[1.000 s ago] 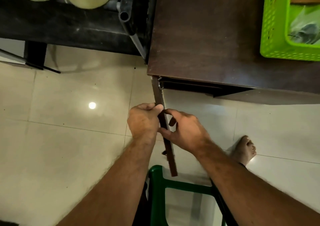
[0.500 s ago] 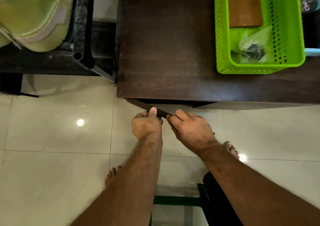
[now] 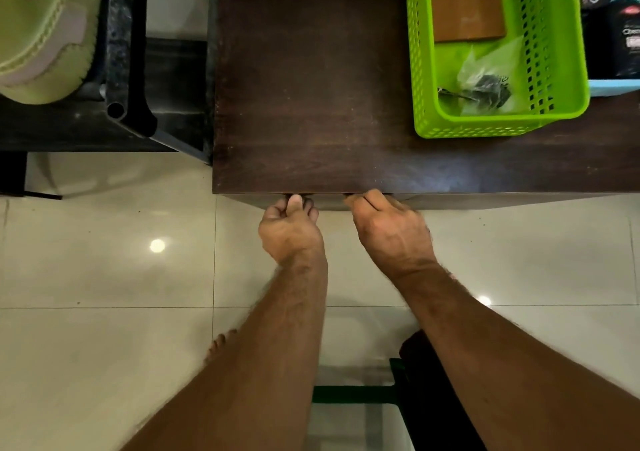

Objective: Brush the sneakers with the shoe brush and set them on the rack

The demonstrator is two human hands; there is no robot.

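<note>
Both sets of fingers sat at the front edge of the dark cabinet top (image 3: 311, 104): the left hand (image 3: 289, 229) curled, thumb up, pinching the top of the cabinet door (image 3: 329, 203); the right hand (image 3: 391, 229) hooked its fingertips under the same edge, though what they gripped could not be told. A green sneaker (image 3: 41, 31) lay on the black rack (image 3: 128, 70) beyond the cabinet's left edge. A green basket (image 3: 554, 52) stood at the right rear corner; no shoe brush could be identified. The likely risk was pinched fingertips, should the door shut on them.
</note>
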